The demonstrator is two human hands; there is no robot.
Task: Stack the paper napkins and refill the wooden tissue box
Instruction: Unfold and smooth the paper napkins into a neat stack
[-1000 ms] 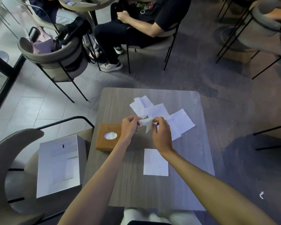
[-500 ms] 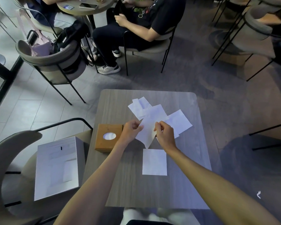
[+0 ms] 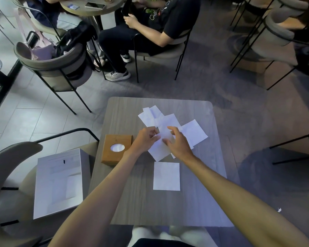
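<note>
Napkins first: I have one white sheet (image 3: 160, 148) pinched between both hands over the middle of the surface (image 3: 132, 202), just in front of the loose heap (image 3: 168, 122) of unsorted ones. My left hand (image 3: 144, 140) has its fingers (image 3: 154, 138) closed on the sheet's left edge. My right hand (image 3: 178, 145) is spread more loosely, fingers (image 3: 171, 130) curved over the top of the sheet, touching it rather than clamping, as far as I can judge.

To do this step well, I think I should flatten the sheet fully, square its corners, then lay it edge to edge on the single napkin (image 3: 166, 176) lying flat nearer my body, which looks like the start of the stack. Light pressure only; thin paper like this will crease or tear if dragged.

The wooden tissue box (image 3: 117, 148) sits just left of my left wrist, near the left edge of the surface, not yet refilled by the look of it. It is a warm brown block with an oval opening on top showing something pale inside. The napkins are matte, square, and limp at the corners. The surface is grey wood grain with rounded corners. A white carton (image 3: 59, 184) rests on the chair to my left.
</note>
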